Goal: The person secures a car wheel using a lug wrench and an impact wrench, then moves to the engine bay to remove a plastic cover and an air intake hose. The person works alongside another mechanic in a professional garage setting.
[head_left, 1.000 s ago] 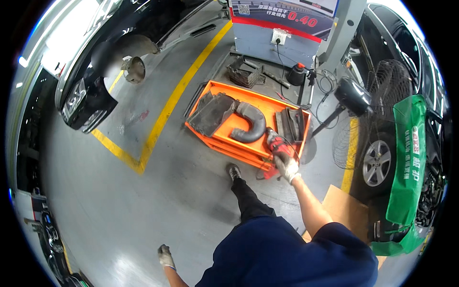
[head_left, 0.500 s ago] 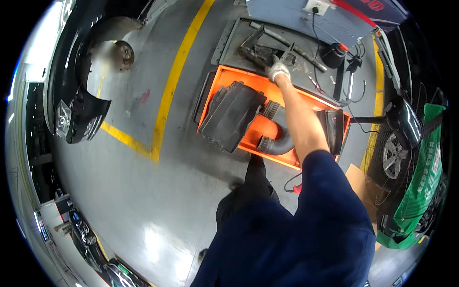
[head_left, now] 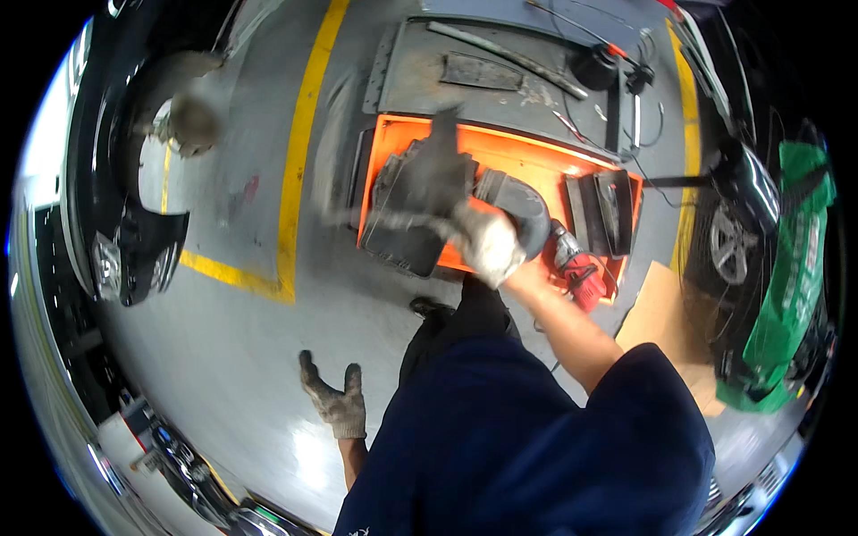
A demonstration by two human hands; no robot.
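Observation:
My right hand (head_left: 492,246), in a whitish work glove, is closed on a dark angular bracket-like part (head_left: 442,147), blurred by motion. The part hangs over the orange drawer (head_left: 500,147), and a long thin piece of it reaches left past the drawer's edge. Below it in the drawer lie a black plastic housing (head_left: 402,241) and a thick black ribbed hose (head_left: 527,210), partly covered by the hand and part. At the lower left, over the floor, my left hand (head_left: 335,402) in a soiled glove is open, fingers spread, holding nothing.
A red power tool (head_left: 581,272) and black plastic pieces (head_left: 601,213) fill the drawer's right end. A metal tube (head_left: 509,61) and a flat dark plate (head_left: 483,71) lie on the grey cart top (head_left: 411,80). Cardboard (head_left: 666,313) lies beside the car at right.
My right hand has lifted the bracket-like part off the cart top and drawn it back toward me over the drawer. My left hand has come into view. The red power tool now shows.

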